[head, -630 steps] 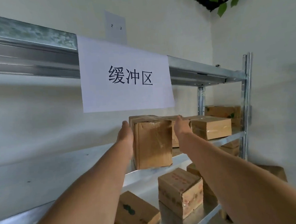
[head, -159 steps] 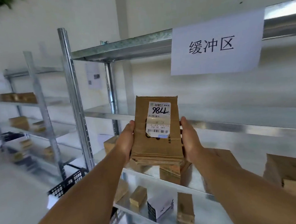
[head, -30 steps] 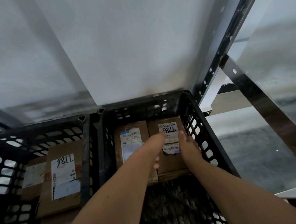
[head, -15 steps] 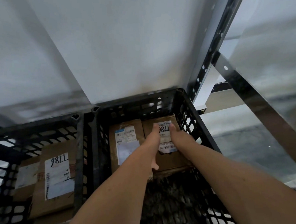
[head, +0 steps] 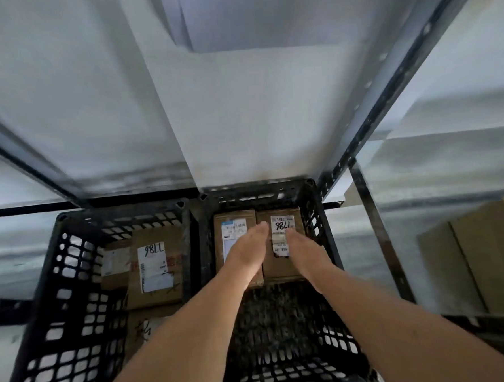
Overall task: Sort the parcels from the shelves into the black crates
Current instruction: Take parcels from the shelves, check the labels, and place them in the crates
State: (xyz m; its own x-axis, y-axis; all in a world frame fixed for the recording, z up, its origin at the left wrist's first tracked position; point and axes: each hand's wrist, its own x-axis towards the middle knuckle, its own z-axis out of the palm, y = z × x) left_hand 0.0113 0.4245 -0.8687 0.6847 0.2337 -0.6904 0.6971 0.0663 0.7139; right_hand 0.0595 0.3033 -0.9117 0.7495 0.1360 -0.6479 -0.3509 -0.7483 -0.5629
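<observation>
Parcel [head: 282, 265] lies flat in the right black crate [head: 334, 256] — both hands, left [head: 248, 250] and right [head: 304, 249], open atop it.

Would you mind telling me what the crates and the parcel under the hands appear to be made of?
The right crate looks like moulded black plastic, matte, with a perforated lattice wall. The parcel looks like brown corrugated cardboard, dull, carrying a white paper label with a barcode.

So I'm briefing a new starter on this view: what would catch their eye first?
Probably the two bare hands, left hand and right hand, reaching into the right black crate onto a labelled parcel at its far end. Next, the left black crate alongside, holding more parcels.
</observation>
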